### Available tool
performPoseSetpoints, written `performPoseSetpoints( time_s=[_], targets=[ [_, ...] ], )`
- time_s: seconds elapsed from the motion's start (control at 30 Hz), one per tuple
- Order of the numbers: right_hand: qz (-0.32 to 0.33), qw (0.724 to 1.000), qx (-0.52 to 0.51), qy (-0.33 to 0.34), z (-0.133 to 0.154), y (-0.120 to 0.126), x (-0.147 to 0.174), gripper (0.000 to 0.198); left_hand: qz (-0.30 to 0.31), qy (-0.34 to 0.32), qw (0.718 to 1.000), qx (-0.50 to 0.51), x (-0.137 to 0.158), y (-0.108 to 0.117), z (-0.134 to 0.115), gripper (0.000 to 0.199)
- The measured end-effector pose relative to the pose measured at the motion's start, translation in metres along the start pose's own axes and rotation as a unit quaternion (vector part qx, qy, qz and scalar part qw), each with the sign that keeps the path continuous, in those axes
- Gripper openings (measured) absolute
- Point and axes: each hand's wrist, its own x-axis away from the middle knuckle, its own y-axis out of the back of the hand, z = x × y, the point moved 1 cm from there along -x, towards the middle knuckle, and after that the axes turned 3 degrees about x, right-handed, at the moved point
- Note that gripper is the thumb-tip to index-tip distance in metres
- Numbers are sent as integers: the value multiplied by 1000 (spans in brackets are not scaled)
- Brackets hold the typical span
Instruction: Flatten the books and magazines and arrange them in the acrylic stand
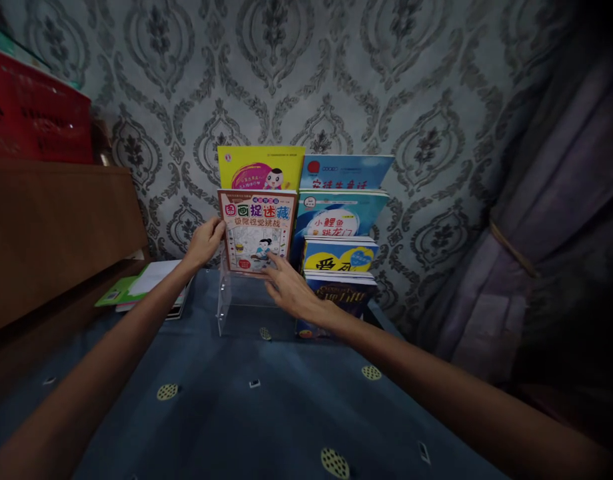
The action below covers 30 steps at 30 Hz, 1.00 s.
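Observation:
A picture book [251,230] with a brown-edged cover stands upright in a clear stepped book rack [225,300]. My left hand [205,241] has its fingers closed at the book's left edge, the thumb near the cover. Against the lower right of the cover lie the stretched fingers of my right hand [291,287]. Behind this book rises a yellow book [261,160]. In the right-hand column stand a blue storybook [346,172], a teal book [331,217], a blue-and-yellow book [339,257] and a dark blue book [341,297], one before another.
Several books and papers [151,280] lie flat at the left, beside a brown wooden cabinet [61,233]. A red basket [41,113] sits on that cabinet. Patterned wallpaper [271,87] backs the dark blue cloth [211,407]; a tied curtain [506,233] hangs at right.

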Motion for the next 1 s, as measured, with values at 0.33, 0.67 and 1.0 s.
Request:
performPoseSetpoints(
  time_s=[0.33, 0.67, 1.0],
  targets=[
    [26, 999, -36, 9, 5, -13, 25, 34, -6, -4, 1000, -4, 13, 4, -8, 31],
    [57, 996, -57, 28, 22, -30, 72, 31, -10, -6, 1000, -11, 25, 4, -11, 33],
    [100, 989, -107, -1, 47, -41, 111, 33, -11, -18, 1000, -7, 35, 5, -15, 39]
  ],
)
